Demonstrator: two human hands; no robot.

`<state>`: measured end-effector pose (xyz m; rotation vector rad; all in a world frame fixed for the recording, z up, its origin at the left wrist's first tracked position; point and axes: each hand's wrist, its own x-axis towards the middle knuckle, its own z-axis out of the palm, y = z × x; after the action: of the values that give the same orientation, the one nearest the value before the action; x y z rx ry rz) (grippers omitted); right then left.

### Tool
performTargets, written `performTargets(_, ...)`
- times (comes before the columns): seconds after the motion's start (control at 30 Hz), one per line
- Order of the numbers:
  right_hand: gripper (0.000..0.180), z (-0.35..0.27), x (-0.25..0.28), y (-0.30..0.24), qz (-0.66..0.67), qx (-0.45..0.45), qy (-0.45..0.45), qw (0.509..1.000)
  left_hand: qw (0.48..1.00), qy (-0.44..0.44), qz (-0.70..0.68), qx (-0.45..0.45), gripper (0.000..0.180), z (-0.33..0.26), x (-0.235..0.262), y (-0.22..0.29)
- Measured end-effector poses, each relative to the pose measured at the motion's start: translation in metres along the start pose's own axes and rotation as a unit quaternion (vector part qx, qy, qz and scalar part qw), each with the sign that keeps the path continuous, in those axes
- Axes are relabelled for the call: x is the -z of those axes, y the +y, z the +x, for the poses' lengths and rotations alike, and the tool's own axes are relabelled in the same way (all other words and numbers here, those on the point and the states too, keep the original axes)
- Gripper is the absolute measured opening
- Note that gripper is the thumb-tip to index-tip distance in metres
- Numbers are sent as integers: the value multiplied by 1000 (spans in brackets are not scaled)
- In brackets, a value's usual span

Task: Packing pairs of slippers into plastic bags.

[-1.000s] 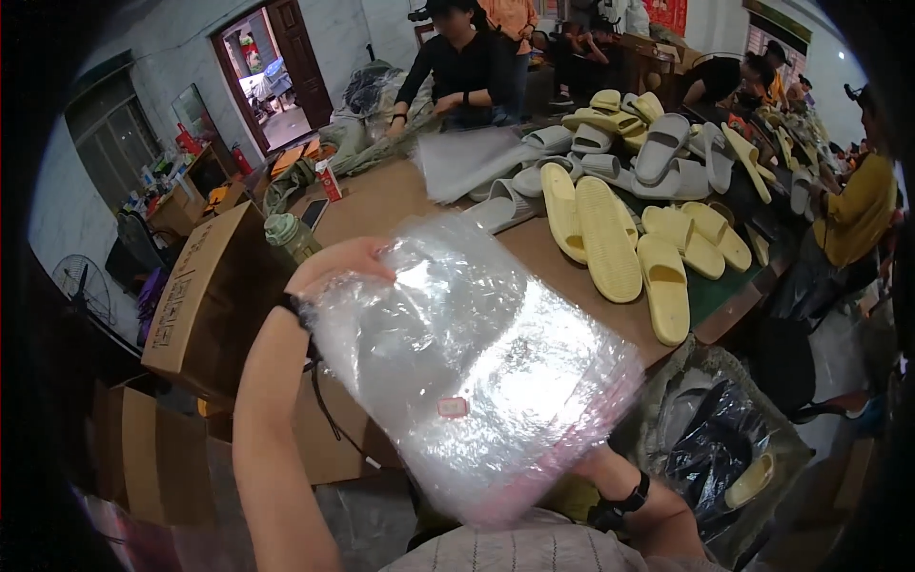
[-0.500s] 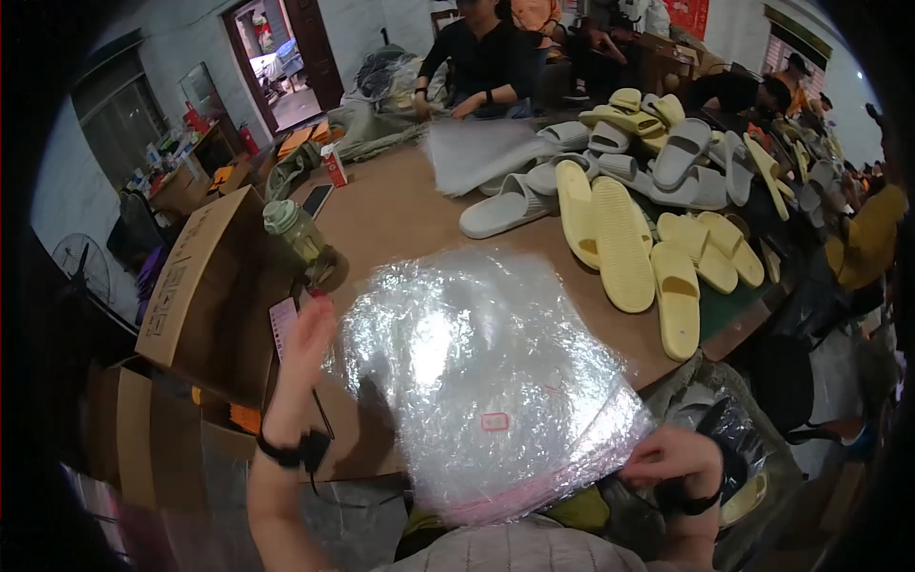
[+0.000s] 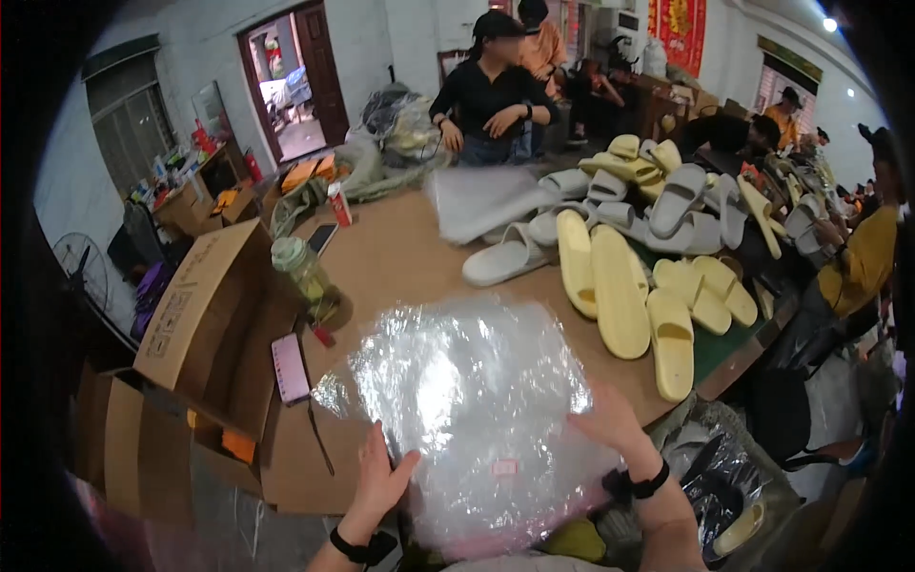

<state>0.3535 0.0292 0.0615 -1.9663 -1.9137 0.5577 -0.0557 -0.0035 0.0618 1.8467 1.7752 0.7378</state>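
both our hands lie flat and open on a clear plastic bag (image 3: 467, 410) spread at the near edge of the counter (image 3: 400, 257), the left hand (image 3: 379, 477) on its lower left edge and the right hand (image 3: 610, 419) on its right side, neither gripping it. beyond it we see a pink phone (image 3: 290, 367), a glass jar (image 3: 303, 272), yellow slippers (image 3: 620, 291) and a person in black (image 3: 486, 95).

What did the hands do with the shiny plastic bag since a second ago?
The clear crinkly plastic bag came down from being held up and now lies flat on the brown table. The left hand moved from its top edge to its lower left edge; the right hand rests on its right side. The yellow foam slippers stayed put.
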Motion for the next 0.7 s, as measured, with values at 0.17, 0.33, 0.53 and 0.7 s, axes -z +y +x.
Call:
performTargets(0.17, 86, -13, 10, 18, 55, 27, -13, 998, 999, -39, -30, 12, 92, 25, -4, 7)
performTargets(0.33, 81, 5, 17, -28, 155, 64, -31, 985, 989, -10, -145, 23, 94, 83, -23, -30)
performTargets(0.53, 66, 16, 18, -34, 150, -8, -31, 988, 961, -28, -273, 10, 81, 105, 2, -33)
performTargets(0.7, 63, 53, 24, -54, 168, -98, -31, 980, 978, -53, -203, 15, 81, 85, 9, -43)
